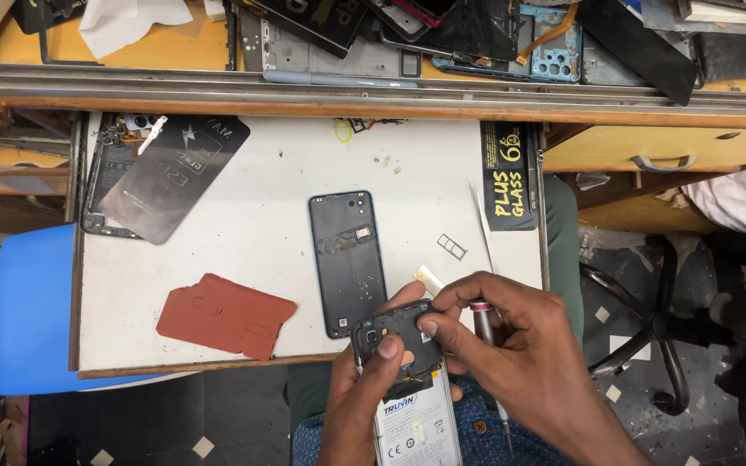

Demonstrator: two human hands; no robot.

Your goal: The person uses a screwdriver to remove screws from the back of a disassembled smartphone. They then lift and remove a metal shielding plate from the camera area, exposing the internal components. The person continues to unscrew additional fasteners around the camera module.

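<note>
My left hand (pixel 363 388) holds an opened phone (pixel 416 414) from below, its battery with a white label showing, thumb on the black inner cover (pixel 395 332) at the phone's top. My right hand (pixel 511 345) pinches that black cover at its right edge with thumb and fingers while a screwdriver (pixel 487 345) with a red band is tucked in its palm, tip pointing down. Both hands hover off the near edge of the white work board (pixel 252 224). A dark phone back cover (pixel 347 259) lies inside-up on the board just beyond the hands.
A red-brown mat (pixel 226 315) lies at the board's near left, a black panel (pixel 174 173) over another phone frame at far left. A small SIM tray (pixel 452 248), tweezers (pixel 482 224) and a black-yellow packet (pixel 507 177) sit at right. Phone parts crowd the shelf (pixel 442 34) above. An office chair base (pixel 649 328) stands at right.
</note>
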